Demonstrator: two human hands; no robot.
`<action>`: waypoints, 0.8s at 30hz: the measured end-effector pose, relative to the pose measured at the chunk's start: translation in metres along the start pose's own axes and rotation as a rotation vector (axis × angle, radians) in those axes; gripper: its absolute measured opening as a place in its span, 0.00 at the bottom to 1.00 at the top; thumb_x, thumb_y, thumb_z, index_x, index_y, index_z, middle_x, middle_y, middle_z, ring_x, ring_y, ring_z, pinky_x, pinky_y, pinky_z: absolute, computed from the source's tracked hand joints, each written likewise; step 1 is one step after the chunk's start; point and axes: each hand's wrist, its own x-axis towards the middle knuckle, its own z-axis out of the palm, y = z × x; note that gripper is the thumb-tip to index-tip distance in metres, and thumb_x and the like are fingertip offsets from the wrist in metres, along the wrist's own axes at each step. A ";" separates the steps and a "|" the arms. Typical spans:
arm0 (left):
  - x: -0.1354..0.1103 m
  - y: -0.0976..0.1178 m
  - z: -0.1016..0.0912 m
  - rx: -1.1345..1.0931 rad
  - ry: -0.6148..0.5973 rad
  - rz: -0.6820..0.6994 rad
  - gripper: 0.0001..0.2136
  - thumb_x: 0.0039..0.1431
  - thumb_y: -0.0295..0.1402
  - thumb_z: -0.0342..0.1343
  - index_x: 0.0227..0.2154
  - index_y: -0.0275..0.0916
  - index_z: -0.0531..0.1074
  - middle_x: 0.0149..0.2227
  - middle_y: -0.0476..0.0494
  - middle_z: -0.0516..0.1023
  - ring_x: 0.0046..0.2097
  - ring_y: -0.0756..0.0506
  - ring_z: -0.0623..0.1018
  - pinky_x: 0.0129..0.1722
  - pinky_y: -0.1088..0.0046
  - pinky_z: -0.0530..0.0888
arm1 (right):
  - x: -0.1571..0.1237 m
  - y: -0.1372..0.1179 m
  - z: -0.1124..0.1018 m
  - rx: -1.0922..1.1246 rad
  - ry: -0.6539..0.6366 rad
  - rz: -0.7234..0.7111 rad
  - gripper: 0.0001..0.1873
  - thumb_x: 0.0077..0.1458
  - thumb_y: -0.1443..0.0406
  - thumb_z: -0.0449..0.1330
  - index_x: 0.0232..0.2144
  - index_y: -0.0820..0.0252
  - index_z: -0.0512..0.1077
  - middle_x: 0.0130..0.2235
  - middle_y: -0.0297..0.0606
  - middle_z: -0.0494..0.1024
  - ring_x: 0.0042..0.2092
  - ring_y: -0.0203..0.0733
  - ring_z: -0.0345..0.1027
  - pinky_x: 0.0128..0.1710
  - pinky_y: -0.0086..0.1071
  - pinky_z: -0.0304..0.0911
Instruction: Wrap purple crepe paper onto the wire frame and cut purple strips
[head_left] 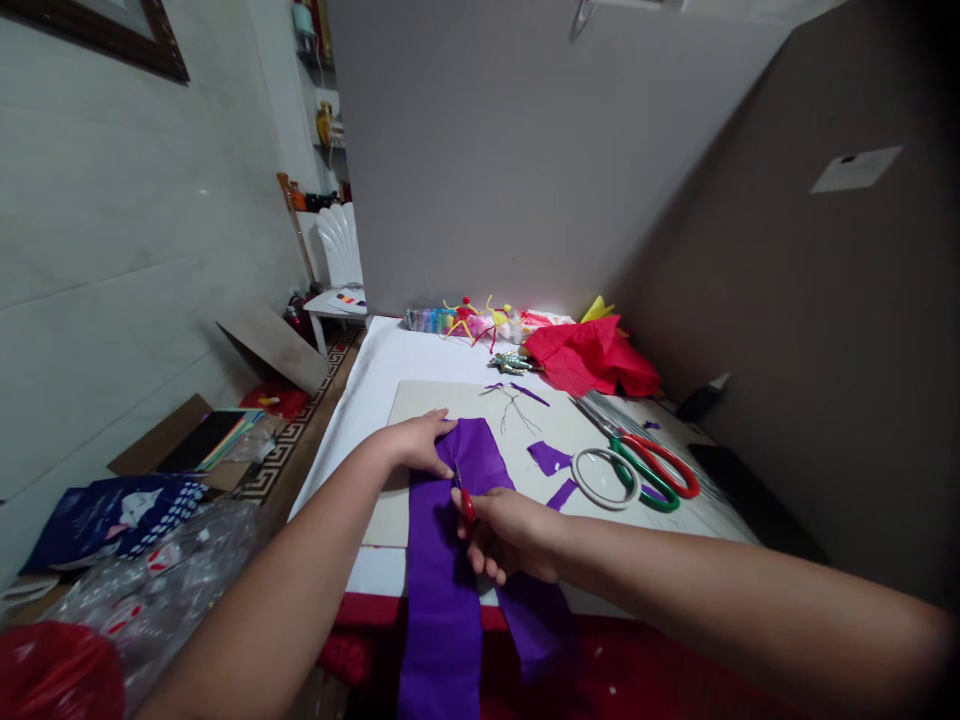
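Note:
A long purple crepe-paper-like sheet [442,560] lies over the board and hangs past the table's front edge, with a slit parting its near end into two strips. My left hand [420,442] holds its far left edge, the thumb lying on the sheet. In my right hand [510,530] are small red-handled scissors [466,504], their blades on the purple sheet close to my left thumb. Purple scraps [550,458] lie right of the sheet. Beyond it rests a thin wire figure [512,405] partly wrapped in purple.
On the right are a white tape roll [589,480], large scissors [660,462] with red and green handles, and wires. Behind lie red paper [592,352], a green beetle-like ornament [511,363], small pipe-cleaner figures [463,320] and markers [427,320]. Grey panels [525,170] border the table.

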 end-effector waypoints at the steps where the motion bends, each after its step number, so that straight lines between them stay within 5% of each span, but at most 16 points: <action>1: 0.000 0.000 0.000 0.001 -0.001 0.001 0.44 0.39 0.43 0.62 0.60 0.38 0.52 0.66 0.39 0.41 0.65 0.38 0.47 0.61 0.67 0.52 | 0.001 -0.001 -0.001 -0.002 -0.006 0.004 0.22 0.61 0.53 0.42 0.25 0.62 0.62 0.13 0.35 0.68 0.12 0.32 0.58 0.12 0.23 0.56; 24: 0.003 -0.001 0.001 0.033 -0.013 0.006 0.48 0.40 0.42 0.62 0.62 0.28 0.46 0.65 0.32 0.40 0.65 0.39 0.45 0.62 0.68 0.48 | 0.004 -0.007 -0.009 -0.034 -0.009 0.007 0.22 0.61 0.53 0.43 0.24 0.63 0.63 0.13 0.34 0.68 0.12 0.32 0.58 0.12 0.23 0.56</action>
